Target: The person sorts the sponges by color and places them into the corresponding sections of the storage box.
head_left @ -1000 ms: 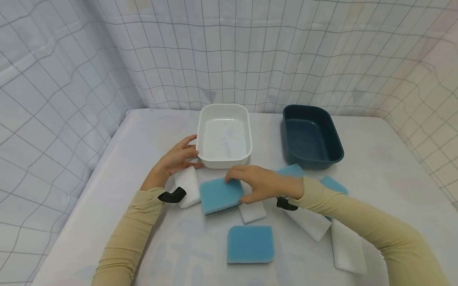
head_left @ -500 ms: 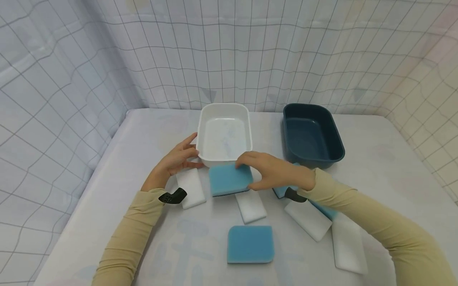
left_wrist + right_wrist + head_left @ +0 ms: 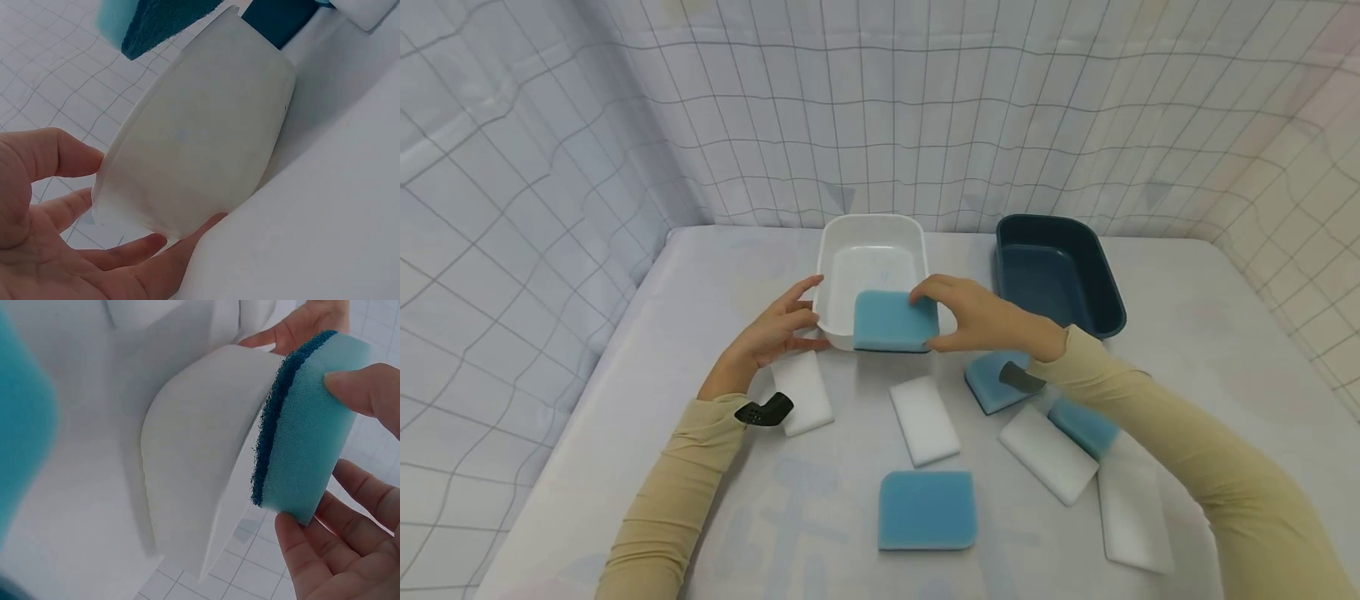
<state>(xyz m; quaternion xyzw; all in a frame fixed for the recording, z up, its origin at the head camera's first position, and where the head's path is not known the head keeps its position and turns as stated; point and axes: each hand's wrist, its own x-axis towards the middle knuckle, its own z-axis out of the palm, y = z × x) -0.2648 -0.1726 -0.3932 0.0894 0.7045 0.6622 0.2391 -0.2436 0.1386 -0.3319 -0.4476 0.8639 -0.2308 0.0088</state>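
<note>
While thumb and fingers of the right hand (image 3: 983,315) pinch the blue sponge (image 3: 891,317) over the white tray (image 3: 868,268)'s near rim, the left hand (image 3: 763,335)'s spread fingers touch the tray's left side. Looks best: light pinch, sponge clear of that rim, tray steadied.

A white-covered table (image 3: 820,542) is enclosed at left, far side and right by grid-patterned cloth (image 3: 895,117). At far right stands a dark blue bin (image 3: 1051,279), upright. The nearest blue sponge (image 3: 927,510) lies flat, near the middle. Beyond it rests a slanted white pad (image 3: 925,421); another white pad (image 3: 808,396) lies farther left. To the right are a partly covered blue sponge (image 3: 988,385), a second one (image 3: 1084,427) just beside a diagonal white pad (image 3: 1049,454), and the rightmost white pad (image 3: 1135,521).
</note>
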